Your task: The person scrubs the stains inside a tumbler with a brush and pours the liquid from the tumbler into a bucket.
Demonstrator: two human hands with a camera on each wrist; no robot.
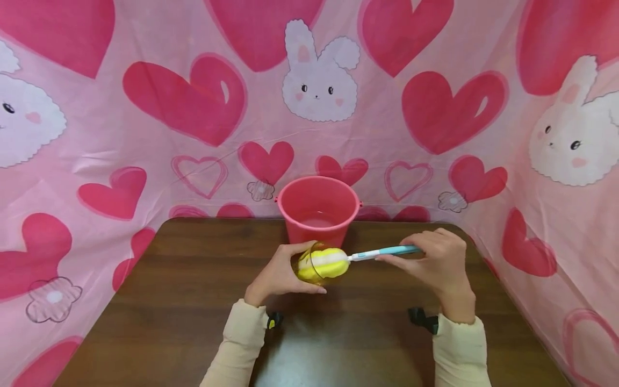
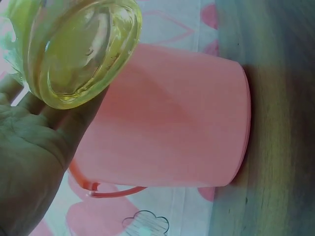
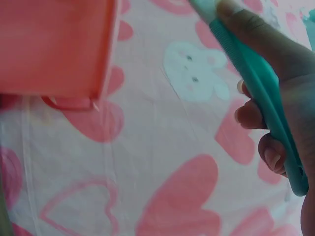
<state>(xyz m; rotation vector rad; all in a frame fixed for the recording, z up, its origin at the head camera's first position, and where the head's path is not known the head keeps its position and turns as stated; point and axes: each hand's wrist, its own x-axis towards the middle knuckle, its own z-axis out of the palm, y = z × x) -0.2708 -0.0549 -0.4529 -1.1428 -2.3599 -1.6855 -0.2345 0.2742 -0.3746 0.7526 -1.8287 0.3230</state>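
Observation:
In the head view my left hand (image 1: 280, 274) holds a clear amber glass (image 1: 314, 275) tilted on its side, mouth toward the right. The left wrist view shows the thick round base of the glass (image 2: 78, 59) above the palm. My right hand (image 1: 437, 260) grips the teal and white handle of a sponge bottle brush (image 1: 387, 252). Its yellow and white sponge head (image 1: 333, 263) sits partly inside the glass. Fingers wrap the teal handle (image 3: 261, 83) in the right wrist view. Both hands are above the table, in front of a pink bucket (image 1: 316, 231).
The bucket stands at the far edge of a dark wooden table (image 1: 193, 279), just behind the glass. Behind the table hangs a pink cloth (image 1: 329, 140) with hearts and rabbits. Black straps with small devices (image 1: 423, 320) sit at both wrists.

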